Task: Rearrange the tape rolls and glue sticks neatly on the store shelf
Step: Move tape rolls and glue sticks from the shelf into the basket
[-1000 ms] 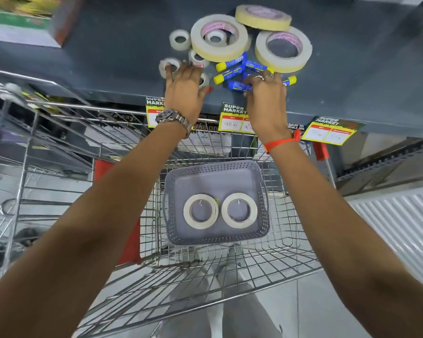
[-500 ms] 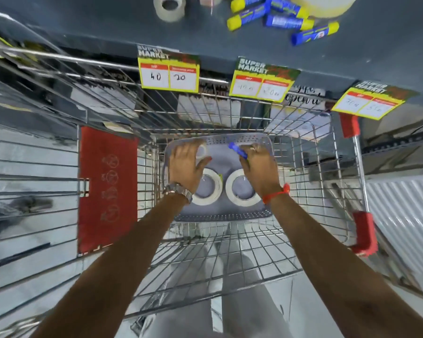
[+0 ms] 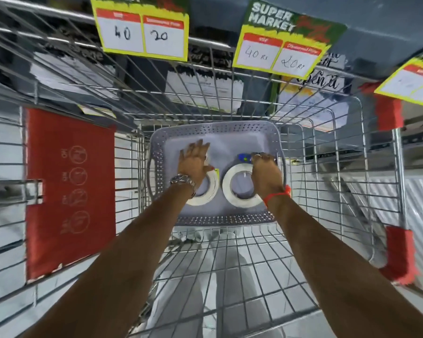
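1. Wire cart (image 3: 230, 259): shiny metal grid, red plastic corner caps, flat red panel on its left side.
2. Inside it sits a grey plastic basket (image 3: 215, 129), rectangular with rounded corners, rim and walls perforated with small holes.
3. Two tape rolls lie flat in the basket, side by side, near its close edge: left tape roll (image 3: 206, 195) and right tape roll (image 3: 239, 189). Both are off-white rings with open cores.
4. Glue stick (image 3: 244, 157): blue, blurred, lies just past the right tape roll.
5. Left hand (image 3: 194, 163): fingers spread and released, palm down over the left tape roll's far edge. Metal watch on the wrist.
6. Right hand (image 3: 265, 172): fingers curled at the glue stick; cannot tell whether they grip it. Red thread on the wrist.
7. Yellow price tags (image 3: 142, 30) hang from the shelf edge above the cart.
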A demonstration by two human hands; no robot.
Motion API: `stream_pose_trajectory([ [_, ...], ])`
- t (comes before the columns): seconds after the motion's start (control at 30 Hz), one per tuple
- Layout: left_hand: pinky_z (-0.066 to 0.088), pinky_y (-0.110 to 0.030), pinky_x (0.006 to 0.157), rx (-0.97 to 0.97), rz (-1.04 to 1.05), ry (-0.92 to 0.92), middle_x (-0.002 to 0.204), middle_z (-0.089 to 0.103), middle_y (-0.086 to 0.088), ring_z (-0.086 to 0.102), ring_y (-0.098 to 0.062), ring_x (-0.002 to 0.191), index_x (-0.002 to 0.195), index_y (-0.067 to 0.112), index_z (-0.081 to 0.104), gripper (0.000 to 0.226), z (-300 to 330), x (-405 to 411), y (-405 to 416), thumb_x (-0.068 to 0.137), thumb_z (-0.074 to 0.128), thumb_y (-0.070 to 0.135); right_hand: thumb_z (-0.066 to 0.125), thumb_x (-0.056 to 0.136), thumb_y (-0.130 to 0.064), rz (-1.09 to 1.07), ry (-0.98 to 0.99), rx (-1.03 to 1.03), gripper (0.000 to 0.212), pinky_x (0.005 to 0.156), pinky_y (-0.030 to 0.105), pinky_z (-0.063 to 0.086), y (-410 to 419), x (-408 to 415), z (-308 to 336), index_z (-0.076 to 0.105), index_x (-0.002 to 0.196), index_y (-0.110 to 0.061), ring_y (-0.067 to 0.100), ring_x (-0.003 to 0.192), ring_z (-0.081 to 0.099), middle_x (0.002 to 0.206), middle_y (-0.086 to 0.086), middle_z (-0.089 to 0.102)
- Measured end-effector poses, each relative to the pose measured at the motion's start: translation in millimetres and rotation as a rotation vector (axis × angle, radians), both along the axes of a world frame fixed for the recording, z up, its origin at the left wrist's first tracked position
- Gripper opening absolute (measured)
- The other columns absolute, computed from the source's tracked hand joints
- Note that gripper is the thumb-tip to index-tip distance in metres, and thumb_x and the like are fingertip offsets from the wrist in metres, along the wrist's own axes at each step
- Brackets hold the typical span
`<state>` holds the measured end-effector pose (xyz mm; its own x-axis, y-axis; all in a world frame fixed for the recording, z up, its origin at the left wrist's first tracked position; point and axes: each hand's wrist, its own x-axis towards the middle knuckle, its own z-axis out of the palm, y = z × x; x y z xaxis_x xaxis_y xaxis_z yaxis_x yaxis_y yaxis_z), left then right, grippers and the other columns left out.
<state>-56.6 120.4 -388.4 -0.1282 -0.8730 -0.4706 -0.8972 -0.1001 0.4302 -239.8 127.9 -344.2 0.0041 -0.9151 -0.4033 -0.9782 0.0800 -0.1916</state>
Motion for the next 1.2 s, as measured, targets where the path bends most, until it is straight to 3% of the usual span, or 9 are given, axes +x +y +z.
stream_pose_trajectory([
  [0.13, 0.002, -0.048, 0.117, -0.116, -0.018, 0.055, 0.156, 0.012, -0.007, 0.010, -0.026, 0.145, 0.144, 0.017, 0.023, 0.058, 28, -1, 16, 0.093, 0.042, 0.037, 0.044, 0.079, 0.013, -0.052, -0.079, -0.133, 0.044, 0.083, 0.042, 0.050, 1, 1, 26, 0.054, 0.120, 0.000, 0.039, 0.106, 0.057, 0.114, 0.025, 0.061],
  [0.27, 0.009, -0.043, 0.117, -0.557, -0.063, 0.168, 0.145, 0.038, -0.016, 0.026, -0.025, 0.138, 0.132, 0.013, 0.043, 0.053, 104, -2, 17, 0.094, 0.026, 0.046, 0.048, 0.081, 0.001, -0.105, -0.239, -0.541, 0.029, 0.073, 0.032, 0.042, -3, 7, 93, 0.064, 0.104, -0.004, 0.034, 0.089, 0.062, 0.097, 0.020, 0.068],
  [0.43, -0.002, -0.030, 0.118, -0.991, 0.102, 0.207, 0.146, 0.037, -0.016, 0.022, -0.028, 0.138, 0.133, 0.011, 0.042, 0.046, 230, 9, -40, 0.089, 0.046, 0.022, 0.054, 0.084, -0.002, -0.107, -0.392, -0.935, 0.018, 0.073, 0.031, 0.037, -51, 15, 206, 0.067, 0.097, -0.005, 0.027, 0.084, 0.054, 0.088, 0.017, 0.069],
  [0.57, 0.007, -0.047, 0.117, -0.885, 0.187, 0.010, 0.153, 0.022, -0.017, 0.018, -0.031, 0.142, 0.142, 0.004, 0.025, 0.061, 286, 33, -106, 0.090, 0.049, 0.027, 0.053, 0.083, 0.000, 0.062, -0.355, -0.827, 0.024, 0.080, 0.033, 0.036, -115, 24, 252, 0.067, 0.103, -0.005, 0.036, 0.095, 0.059, 0.099, 0.021, 0.069],
  [0.67, 0.006, -0.048, 0.117, -0.704, 0.176, -0.066, 0.156, 0.010, -0.014, 0.009, -0.029, 0.144, 0.144, 0.004, 0.014, 0.073, 294, 49, -140, 0.089, 0.052, 0.032, 0.053, 0.082, 0.002, 0.238, -0.228, -0.681, 0.033, 0.087, 0.039, 0.039, -149, 36, 267, 0.063, 0.113, -0.004, 0.038, 0.107, 0.054, 0.108, 0.024, 0.064],
  [0.83, 0.014, -0.049, 0.116, -0.538, 0.178, -0.091, 0.151, 0.027, -0.017, 0.023, -0.032, 0.140, 0.140, 0.005, 0.028, 0.069, 290, 59, -162, 0.087, 0.056, 0.038, 0.051, 0.080, 0.002, 0.380, -0.091, -0.589, 0.038, 0.089, 0.042, 0.045, -175, 51, 269, 0.060, 0.116, -0.010, 0.038, 0.113, 0.047, 0.114, 0.021, 0.058],
  [0.93, 0.032, -0.047, 0.107, -0.560, 0.191, -0.037, 0.135, 0.047, -0.021, 0.043, -0.038, 0.123, 0.128, 0.002, 0.043, 0.054, 290, 59, -160, 0.087, 0.058, 0.033, 0.051, 0.081, 0.005, 0.433, -0.006, -0.554, 0.036, 0.090, 0.046, 0.046, -180, 53, 262, 0.060, 0.114, -0.006, 0.038, 0.116, 0.044, 0.114, 0.020, 0.059],
  [1.07, 0.041, -0.042, 0.094, -0.651, 0.258, 0.001, 0.131, 0.049, -0.019, 0.049, -0.037, 0.117, 0.130, 0.003, 0.043, 0.049, 297, 53, -156, 0.088, 0.058, 0.024, 0.051, 0.082, 0.001, 0.434, 0.030, -0.563, 0.029, 0.088, 0.046, 0.047, -179, 52, 263, 0.062, 0.109, -0.004, 0.036, 0.116, 0.042, 0.112, 0.018, 0.059],
  [1.2, 0.043, -0.036, 0.090, -0.777, 0.287, 0.188, 0.131, 0.049, -0.016, 0.053, -0.033, 0.114, 0.129, 0.006, 0.045, 0.051, 319, 38, -166, 0.084, 0.063, 0.023, 0.050, 0.085, -0.001, 0.430, 0.010, -0.590, 0.026, 0.082, 0.044, 0.047, -173, 52, 268, 0.062, 0.108, -0.003, 0.034, 0.113, 0.043, 0.110, 0.016, 0.057],
])
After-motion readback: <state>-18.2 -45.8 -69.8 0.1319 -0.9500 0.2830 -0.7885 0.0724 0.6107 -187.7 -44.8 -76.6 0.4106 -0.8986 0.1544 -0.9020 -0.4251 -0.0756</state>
